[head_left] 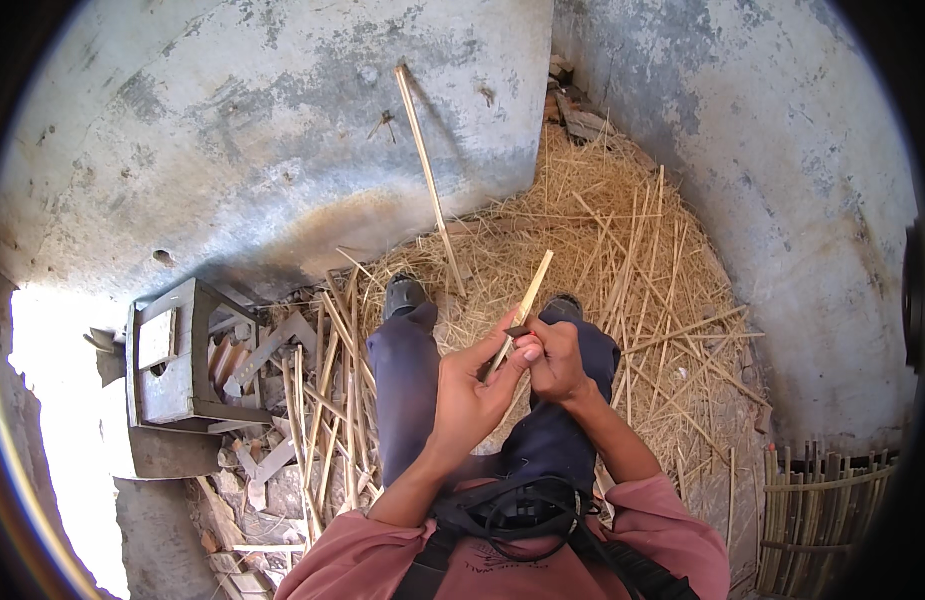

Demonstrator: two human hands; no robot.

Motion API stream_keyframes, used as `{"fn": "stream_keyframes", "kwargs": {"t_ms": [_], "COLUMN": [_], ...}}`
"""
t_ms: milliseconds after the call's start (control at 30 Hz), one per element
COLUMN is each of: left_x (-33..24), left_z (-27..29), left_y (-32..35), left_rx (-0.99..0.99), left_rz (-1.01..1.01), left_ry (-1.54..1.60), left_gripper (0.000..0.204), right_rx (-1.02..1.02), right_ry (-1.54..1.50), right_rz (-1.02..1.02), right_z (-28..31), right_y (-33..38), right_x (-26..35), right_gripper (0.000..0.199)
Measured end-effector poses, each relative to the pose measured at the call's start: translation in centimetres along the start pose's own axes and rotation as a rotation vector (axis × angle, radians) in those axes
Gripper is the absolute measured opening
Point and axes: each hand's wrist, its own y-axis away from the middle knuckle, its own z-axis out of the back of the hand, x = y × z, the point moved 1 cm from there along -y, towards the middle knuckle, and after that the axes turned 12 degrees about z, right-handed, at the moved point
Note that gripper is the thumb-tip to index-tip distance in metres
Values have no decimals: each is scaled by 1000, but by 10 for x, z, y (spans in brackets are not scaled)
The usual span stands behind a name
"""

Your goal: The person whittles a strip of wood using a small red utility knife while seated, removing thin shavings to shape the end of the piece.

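A thin pale bamboo strip (530,293) rises up and to the right from between my hands. My left hand (474,385) pinches its lower part between thumb and fingers. My right hand (554,358) is closed around a small dark blade (518,331) with a red handle, and the blade rests against the strip. Both hands hover over my knees in dark blue trousers (407,385). The strip's lower end is hidden behind my fingers.
Straw and bamboo shavings (622,250) cover the ground ahead. A long bamboo stick (427,175) leans on the grey wall. A bundle of split bamboo (327,400) lies to my left beside a grey wooden stool (177,360). A woven bamboo frame (817,515) stands at lower right.
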Motion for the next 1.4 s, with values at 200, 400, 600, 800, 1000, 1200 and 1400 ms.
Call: {"fn": "stream_keyframes", "kwargs": {"t_ms": [200,400,600,800,1000,1200,1400], "left_x": [-3,-9,1,-7,1,6,-15], "left_z": [-1,-2,-1,-1,-3,0,11], "left_y": [1,5,5,7,4,5,7], "left_rx": [-24,-17,-11,1,-33,34,250], "left_rz": [-7,86,81,135,19,49,134], "left_ry": [6,48,13,-14,10,-16,-40], "left_gripper": [25,21,21,21,41,53,77], "right_rx": [65,130,123,163,148,68,-341], "right_ry": [-76,-120,-164,-155,-261,-253,-681], "right_rz": [-15,-36,-20,-16,43,22,-272], "right_z": [4,9,8,10,8,1,6], "right_y": [-2,-2,-1,5,2,11,0], "right_x": [-3,-6,-8,-18,-15,-20,-5], "right_gripper": [29,31,26,29,25,31,35]}}
